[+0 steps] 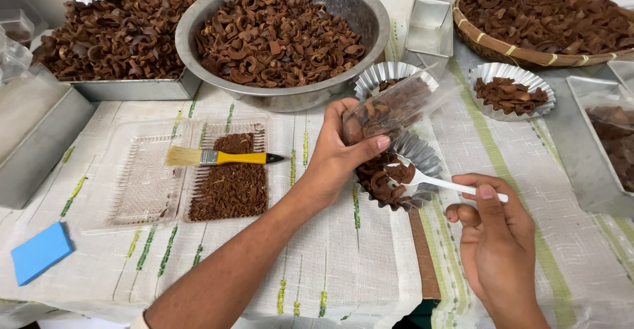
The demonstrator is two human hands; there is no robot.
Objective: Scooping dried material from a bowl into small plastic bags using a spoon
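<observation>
Left hand [337, 154]: fingers curled around a clear plastic bag [396, 108], held tilted, mouth toward the upper right; crinkled film, partly filled with curled brown dried pieces.

Right hand [492, 227]: thumb and forefinger pinch the handle of a white plastic spoon [432, 180]; other fingers folded loosely. Spoon bowl carries a few brown pieces and sits over a fluted foil cup [422, 157], which lies just below the bag and holds a small heap of the same brittle, shell-like curls.

Surroundings: woven white cloth [330, 263] with green-yellow stripes. Large round steel bowl [343, 5], smooth and shiny, heaped with brown curls. Rectangular metal tray [132, 90] to its left, likewise heaped. Woven basket [522, 55] upper right. Second foil cup [512, 75], pleated rim, partly filled. Clear ridged plastic tray [142, 184] holds finer brown crumbs, a yellow-handled brush [221, 158] lying across it. Blue rectangular sponge [39, 251] lower left.
</observation>
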